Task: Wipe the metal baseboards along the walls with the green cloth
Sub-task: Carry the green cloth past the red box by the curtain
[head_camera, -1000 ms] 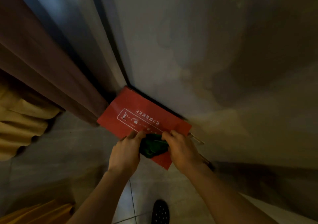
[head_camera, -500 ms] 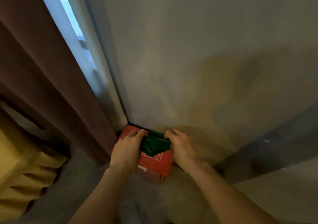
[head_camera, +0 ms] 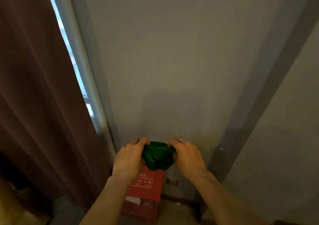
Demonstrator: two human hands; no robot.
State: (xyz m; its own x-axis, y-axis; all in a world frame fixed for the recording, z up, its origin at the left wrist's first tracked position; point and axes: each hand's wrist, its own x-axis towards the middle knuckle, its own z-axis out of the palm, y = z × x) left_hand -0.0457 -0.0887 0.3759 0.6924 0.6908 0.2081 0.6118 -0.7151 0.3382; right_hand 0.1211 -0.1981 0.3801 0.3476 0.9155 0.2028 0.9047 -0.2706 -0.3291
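Note:
A bunched green cloth [head_camera: 158, 156] hangs in the air in front of the grey wall, gripped from both sides. My left hand [head_camera: 129, 159] holds its left edge and my right hand [head_camera: 187, 157] holds its right edge, fingers curled into the fabric. A dark baseboard strip [head_camera: 177, 201] runs along the foot of the wall below my right forearm, partly hidden by the red box and my arms.
A red box with white printing [head_camera: 146, 188] stands on the floor against the wall beneath the cloth. A brown curtain [head_camera: 38, 103] hangs at the left beside a bright window strip [head_camera: 72, 55]. A grey vertical wall strip [head_camera: 255, 103] rises at the right.
My view has tilted up from the floor to the wall. Both hands with the cloth have risen off the red box lid and now hold the cloth above it.

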